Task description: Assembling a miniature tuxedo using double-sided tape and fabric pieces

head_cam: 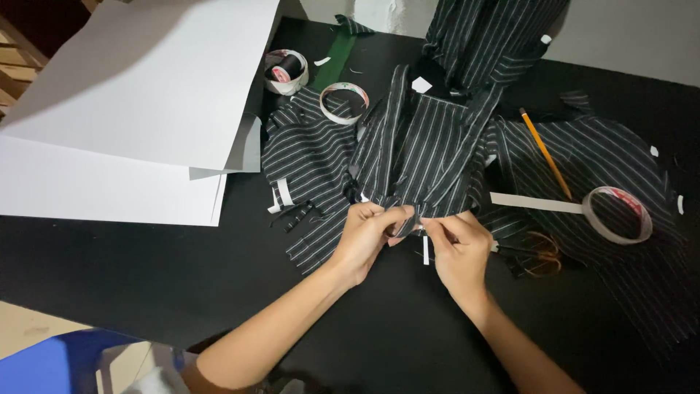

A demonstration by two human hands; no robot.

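My left hand (364,237) and my right hand (461,248) meet at the near edge of a black cloth with thin white stripes (426,157). Both pinch that lower hem between thumb and fingers. A short white strip of tape (426,250) hangs down from the hem between my hands. More pieces of the same striped cloth (310,164) spread left and right over the black table (146,270).
Large white paper sheets (131,109) cover the left. A tape roll (618,214) with a pulled-out strip lies right, beside a yellow pencil (545,153) and scissors (536,259). Two more tape rolls (343,102) and a green strip (337,58) lie farther back.
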